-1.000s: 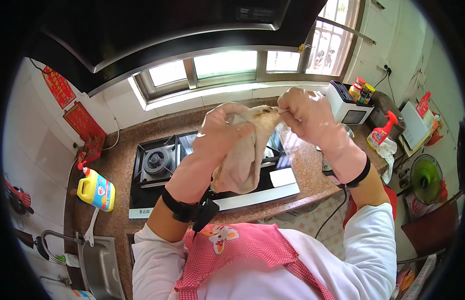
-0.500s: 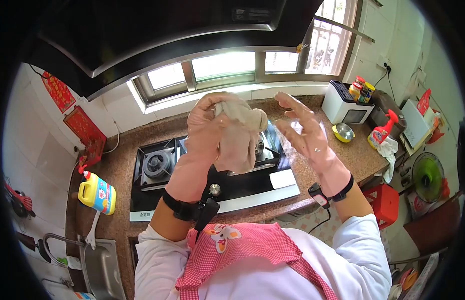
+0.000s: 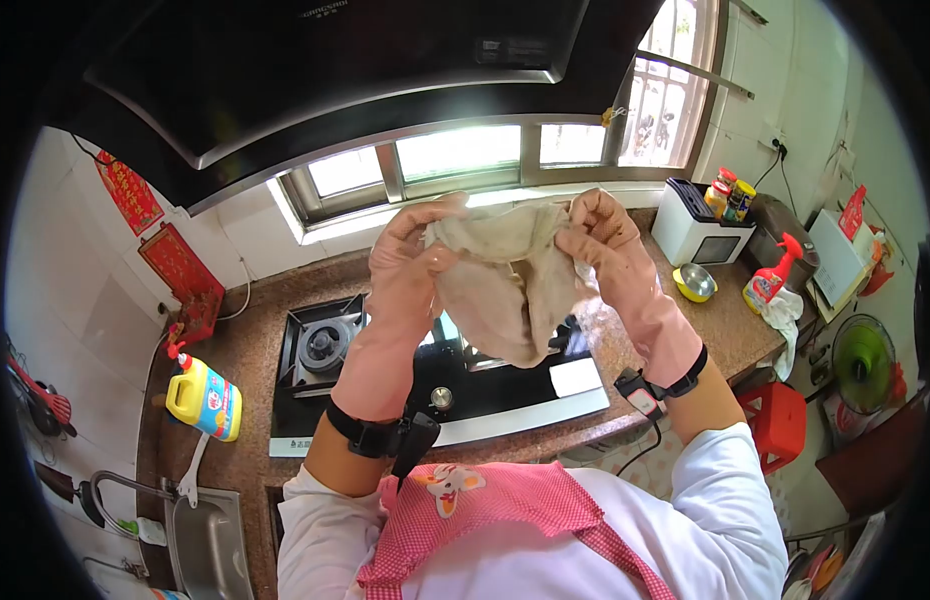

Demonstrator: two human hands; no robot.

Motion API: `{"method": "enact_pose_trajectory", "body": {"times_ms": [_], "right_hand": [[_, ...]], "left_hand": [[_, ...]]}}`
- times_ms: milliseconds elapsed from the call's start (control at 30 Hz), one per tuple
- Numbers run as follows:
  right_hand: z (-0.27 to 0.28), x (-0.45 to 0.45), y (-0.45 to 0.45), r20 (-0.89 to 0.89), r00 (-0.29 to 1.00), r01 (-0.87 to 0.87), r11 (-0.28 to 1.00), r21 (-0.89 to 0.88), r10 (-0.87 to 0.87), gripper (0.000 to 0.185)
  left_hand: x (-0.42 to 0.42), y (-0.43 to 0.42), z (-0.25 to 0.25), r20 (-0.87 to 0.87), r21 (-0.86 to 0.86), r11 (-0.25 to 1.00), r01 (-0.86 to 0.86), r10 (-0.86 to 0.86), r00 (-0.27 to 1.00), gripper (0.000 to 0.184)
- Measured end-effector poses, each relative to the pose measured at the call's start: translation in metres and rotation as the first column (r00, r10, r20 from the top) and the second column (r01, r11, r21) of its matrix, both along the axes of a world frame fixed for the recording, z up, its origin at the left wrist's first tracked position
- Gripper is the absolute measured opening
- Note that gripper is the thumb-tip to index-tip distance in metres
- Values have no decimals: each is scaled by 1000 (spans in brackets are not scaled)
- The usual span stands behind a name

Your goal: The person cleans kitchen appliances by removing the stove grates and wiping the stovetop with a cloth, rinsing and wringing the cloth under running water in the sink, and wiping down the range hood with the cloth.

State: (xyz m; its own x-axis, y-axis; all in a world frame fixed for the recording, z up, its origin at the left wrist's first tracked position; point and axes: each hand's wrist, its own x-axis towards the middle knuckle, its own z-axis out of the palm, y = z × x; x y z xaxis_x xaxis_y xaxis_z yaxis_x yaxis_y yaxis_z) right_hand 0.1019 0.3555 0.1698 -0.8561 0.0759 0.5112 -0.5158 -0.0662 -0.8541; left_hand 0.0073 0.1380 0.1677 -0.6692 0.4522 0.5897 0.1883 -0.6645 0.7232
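A damp-looking beige cloth hangs spread between my two gloved hands, above the gas stove. My left hand, in a pink rubber glove, pinches its upper left edge. At the upper right edge, my right hand grips the cloth between thumb and fingers, also in a pink glove. The cloth's lower part droops in folds and hides much of the right burner. The left burner shows beside my left forearm. A white sheet or cloth piece lies on the stove's right front corner.
A yellow detergent jug stands left, behind the steel sink. Along the right counter are a white appliance topped with jars, a yellow bowl and a red spray bottle. The range hood overhangs the stove.
My right hand has gone from open and apart to gripping the cloth's right edge. The cloth, bunched in my left hand before, is now spread out between both hands.
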Motion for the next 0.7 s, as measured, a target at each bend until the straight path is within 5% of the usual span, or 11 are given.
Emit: {"method": "enact_pose_trajectory", "body": {"times_ms": [67,167,233,333,367,433,533,633,700], "right_hand": [[11,7,-14,24,997,74,996,56,-76,29],[18,11,-2,225,951,92,890,447,-212,37],[35,12,8,258,934,-50,624,780,-248,30],[42,14,15,120,974,-16,468,883,-193,34],[37,13,15,53,998,-21,612,790,-34,29],[35,16,12,259,927,-357,853,380,272,25],[39,11,30,460,819,-520,784,340,344,18],[38,14,35,255,966,-72,916,394,-33,15],[29,-8,55,-12,989,137,887,440,-147,15]], "left_hand": [[0,1,0,62,51,998,41,-44,997,40],[0,2,0,56,-109,980,-166,173,983,41],[-2,1,0,10,-160,962,-223,227,974,40],[-3,5,2,-29,-131,965,-226,225,974,40],[-2,5,2,0,-79,981,-177,178,984,40],[-4,6,2,39,-8,995,-103,103,994,40],[-7,6,3,96,-8,998,-58,58,994,41],[-11,7,2,189,16,1000,-5,2,982,29],[-13,7,-1,235,-5,1000,-19,19,972,25]]}}
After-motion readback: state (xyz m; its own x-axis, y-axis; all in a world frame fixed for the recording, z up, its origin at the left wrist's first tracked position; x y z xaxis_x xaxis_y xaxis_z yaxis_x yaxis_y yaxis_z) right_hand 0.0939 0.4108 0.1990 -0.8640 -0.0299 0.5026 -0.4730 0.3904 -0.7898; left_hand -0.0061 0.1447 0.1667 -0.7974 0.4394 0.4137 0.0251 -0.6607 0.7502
